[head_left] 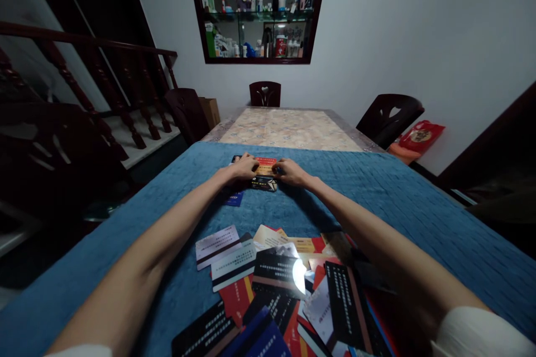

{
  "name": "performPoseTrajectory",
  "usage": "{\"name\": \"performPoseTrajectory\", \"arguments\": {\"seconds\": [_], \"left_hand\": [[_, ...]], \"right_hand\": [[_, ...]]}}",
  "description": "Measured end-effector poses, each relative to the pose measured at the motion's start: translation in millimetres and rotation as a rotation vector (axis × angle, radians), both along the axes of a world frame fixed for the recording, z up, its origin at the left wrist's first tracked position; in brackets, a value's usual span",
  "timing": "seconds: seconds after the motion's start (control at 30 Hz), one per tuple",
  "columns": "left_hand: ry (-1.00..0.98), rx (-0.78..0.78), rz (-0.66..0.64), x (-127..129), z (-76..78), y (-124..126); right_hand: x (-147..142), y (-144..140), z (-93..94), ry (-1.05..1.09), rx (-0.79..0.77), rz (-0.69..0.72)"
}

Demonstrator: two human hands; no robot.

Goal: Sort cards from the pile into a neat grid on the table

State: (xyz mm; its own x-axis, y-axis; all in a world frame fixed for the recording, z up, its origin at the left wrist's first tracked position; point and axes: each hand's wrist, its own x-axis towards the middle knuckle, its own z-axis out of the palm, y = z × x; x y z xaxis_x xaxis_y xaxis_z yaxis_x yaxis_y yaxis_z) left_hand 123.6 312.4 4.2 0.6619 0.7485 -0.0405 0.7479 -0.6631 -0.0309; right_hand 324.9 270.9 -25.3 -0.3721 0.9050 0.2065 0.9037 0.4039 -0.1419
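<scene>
Both arms reach forward over the blue cloth. My left hand [245, 168] is closed, with its fingertips at the left edge of a red and orange card [266, 166]. At the opposite edge of that card, the bent fingers of my right hand [292, 172] pinch it. Just below lies a black card with light lettering [264, 183], near both hands. A dark blue card [234, 199] shows beneath my left wrist, partly covered. Closer to me spreads a loose pile of cards, among them a black card [347, 307] and a whitish striped card [233, 265].
The blue cloth [167, 184] covers the near part of the table, and a patterned tabletop [285, 125] extends behind it. Dark chairs [389, 117] stand around the table. A wooden railing [96, 44] runs along the left; a glass-shelved cabinet [257, 17] is in the far wall.
</scene>
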Motion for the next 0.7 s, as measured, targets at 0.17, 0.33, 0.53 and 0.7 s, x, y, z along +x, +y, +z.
{"name": "performPoseTrajectory", "arguments": {"seconds": [0.17, 0.33, 0.53, 0.7], "left_hand": [[-0.006, -0.008, -0.015, 0.4, 2.0, -1.8], [-0.018, -0.009, -0.017, 2.8, 1.5, -1.2], [-0.013, -0.008, -0.022, 3.9, 0.0, -3.0], [-0.018, -0.004, -0.032, 0.2, 1.4, -7.1]], "right_hand": [[0.6, 0.7, -1.6, 0.004, -0.005, 0.0], [1.3, 0.7, -1.5, 0.013, -0.005, 0.0], [1.9, 0.8, -1.1, 0.024, -0.013, -0.01], [1.0, -1.2, -0.7, 0.038, -0.015, -0.025]]}}
